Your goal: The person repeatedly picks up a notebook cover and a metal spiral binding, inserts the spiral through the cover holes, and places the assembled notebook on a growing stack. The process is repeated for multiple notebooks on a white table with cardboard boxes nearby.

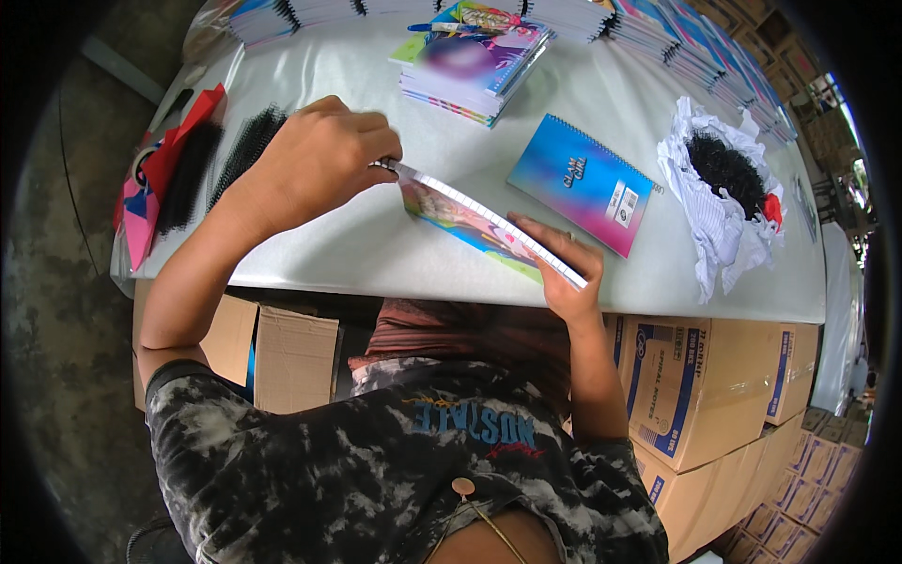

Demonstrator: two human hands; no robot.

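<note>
My right hand (569, 268) grips one end of a colourful unbound notebook (470, 226), thumb and fingers on either side of it. The notebook is tilted, with its white punched edge turned up toward me. At its other end, my left hand (329, 155) is closed in a pinch right at the corner. A small dark bit shows at those fingertips; what it is, I cannot make out. A blue and pink spiral notebook (584, 183) lies flat beyond my right hand. Black binding coils (246, 150) lie beside my left wrist.
A stack of notebooks (470, 70) with a blue pen (451, 28) on top stands farther back. More stacks (676, 47) line the far edge. Black coils (723, 174) sit in crumpled white cloth at right. Scissors (141, 174) lie left. Cardboard boxes (695, 385) stand below the table.
</note>
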